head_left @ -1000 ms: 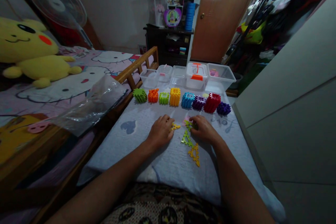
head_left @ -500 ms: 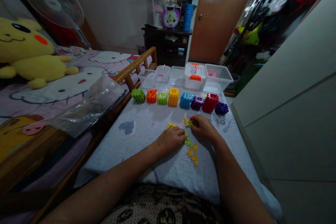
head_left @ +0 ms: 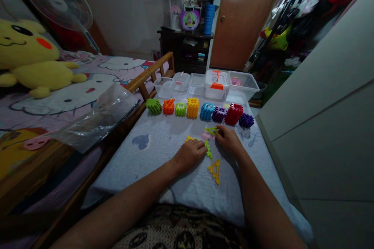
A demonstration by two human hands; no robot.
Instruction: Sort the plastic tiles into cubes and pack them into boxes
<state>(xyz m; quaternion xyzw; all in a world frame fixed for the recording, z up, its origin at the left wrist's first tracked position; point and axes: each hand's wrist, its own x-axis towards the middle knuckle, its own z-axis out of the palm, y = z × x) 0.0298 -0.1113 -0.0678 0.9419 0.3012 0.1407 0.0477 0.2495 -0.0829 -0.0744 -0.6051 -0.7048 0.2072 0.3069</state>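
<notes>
My left hand [head_left: 190, 154] rests knuckles-up on the grey cloth [head_left: 163, 151], its fingertips pinching a green triangular plastic piece [head_left: 208, 150]. My right hand [head_left: 230, 139] pinches another yellow-green flat piece [head_left: 211, 129], lifted slightly off the cloth. A pink piece [head_left: 207, 136] lies between the hands. A yellow piece [head_left: 189, 139] shows just beyond my left hand. A yellow triangle piece [head_left: 215, 170] lies loose nearer to me. Beyond the hands stands a row of several built cubes, from green [head_left: 154, 106] at the left to red [head_left: 233, 113] and purple [head_left: 246, 120] at the right.
Clear plastic boxes [head_left: 242, 85], one with an orange latch [head_left: 216, 84], stand behind the cubes. A clear plastic bag [head_left: 99, 118] lies over the wooden bed rail [head_left: 146, 77] at the left. A yellow plush toy [head_left: 29, 60] and a fan [head_left: 57, 0] are far left. A grey cabinet side [head_left: 321, 124] is close on the right.
My left hand slid right from the yellow piece to the green triangle. My right hand drew its yellow-green piece a little farther away and up.
</notes>
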